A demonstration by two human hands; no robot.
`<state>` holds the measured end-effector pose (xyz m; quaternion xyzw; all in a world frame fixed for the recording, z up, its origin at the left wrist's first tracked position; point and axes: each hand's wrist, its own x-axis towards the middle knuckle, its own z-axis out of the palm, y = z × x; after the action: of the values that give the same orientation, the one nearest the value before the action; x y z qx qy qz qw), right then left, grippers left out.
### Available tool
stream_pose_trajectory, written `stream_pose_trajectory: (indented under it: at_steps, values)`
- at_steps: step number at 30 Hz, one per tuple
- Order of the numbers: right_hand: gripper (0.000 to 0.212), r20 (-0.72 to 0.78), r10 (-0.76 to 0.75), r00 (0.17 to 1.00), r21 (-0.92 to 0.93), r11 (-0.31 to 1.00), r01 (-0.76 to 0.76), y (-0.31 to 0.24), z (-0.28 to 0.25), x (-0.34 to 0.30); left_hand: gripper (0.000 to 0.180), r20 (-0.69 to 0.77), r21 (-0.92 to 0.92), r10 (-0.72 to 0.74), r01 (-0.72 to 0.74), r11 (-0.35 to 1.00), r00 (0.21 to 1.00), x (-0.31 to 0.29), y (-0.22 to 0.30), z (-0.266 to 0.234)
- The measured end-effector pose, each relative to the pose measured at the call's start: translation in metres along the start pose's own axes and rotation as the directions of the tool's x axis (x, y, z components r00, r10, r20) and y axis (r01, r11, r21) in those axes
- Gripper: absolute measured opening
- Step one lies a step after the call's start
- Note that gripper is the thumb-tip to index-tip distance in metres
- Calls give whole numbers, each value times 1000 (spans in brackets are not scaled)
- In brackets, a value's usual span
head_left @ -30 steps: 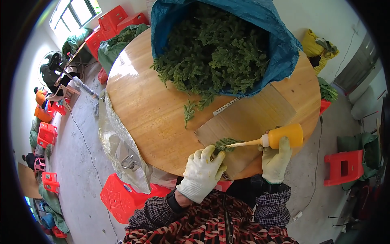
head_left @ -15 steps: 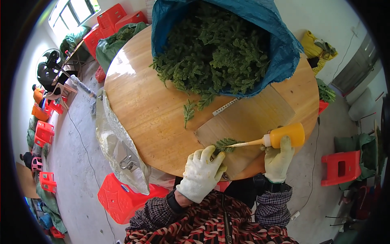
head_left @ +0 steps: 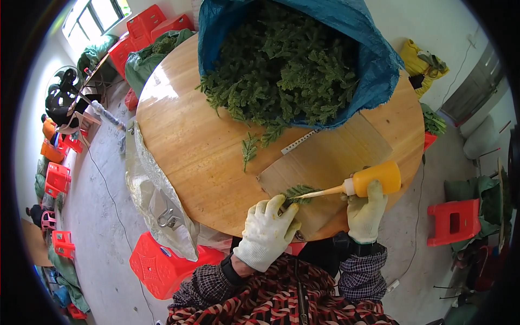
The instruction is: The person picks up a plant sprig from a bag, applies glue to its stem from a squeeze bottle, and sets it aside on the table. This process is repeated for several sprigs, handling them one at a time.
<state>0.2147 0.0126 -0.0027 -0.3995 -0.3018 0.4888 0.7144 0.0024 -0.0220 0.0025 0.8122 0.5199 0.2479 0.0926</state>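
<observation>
Left hand (head_left: 269,230), gloved, is pinching the little green sprig (head_left: 299,193) flat on the cardboard sheet (head_left: 330,168), while your right hand (head_left: 366,212) wraps the yellow squeeze bottle (head_left: 374,179), nozzle right at it. Squeeze gently and keep the tip on the stem, I'd say. Round wooden surface (head_left: 184,146) carries a blue sack (head_left: 374,65) of greenery; red stools (head_left: 162,265) around.

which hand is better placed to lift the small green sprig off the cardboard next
Left. The left hand already rests on the sprig, while the right hand is occupied holding the yellow bottle.
</observation>
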Motion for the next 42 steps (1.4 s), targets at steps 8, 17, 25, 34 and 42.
stream_pose_trajectory:
  at_steps: [8,17,25,34,42]
  values:
    - [40,-37,13,999,-13,1000,-13,-4,-2,2,34,7,-11,-4,4,1000,1000,0,0,-2]
    - [37,-65,-49,997,11,999,50,-8,-12,7,35,-6,-12,3,-3,1000,1000,1,1,-3]
    - [34,-113,-36,993,37,999,40,-9,-20,11,35,-29,-17,0,-1,1000,1000,1,0,0]
    - [32,-167,-39,985,67,996,51,-12,-23,13,35,-27,-12,-4,3,1000,1000,1,1,0]
    - [33,-181,-55,982,57,996,66,-13,-29,14,35,-27,-4,-5,5,1000,1000,1,0,1]
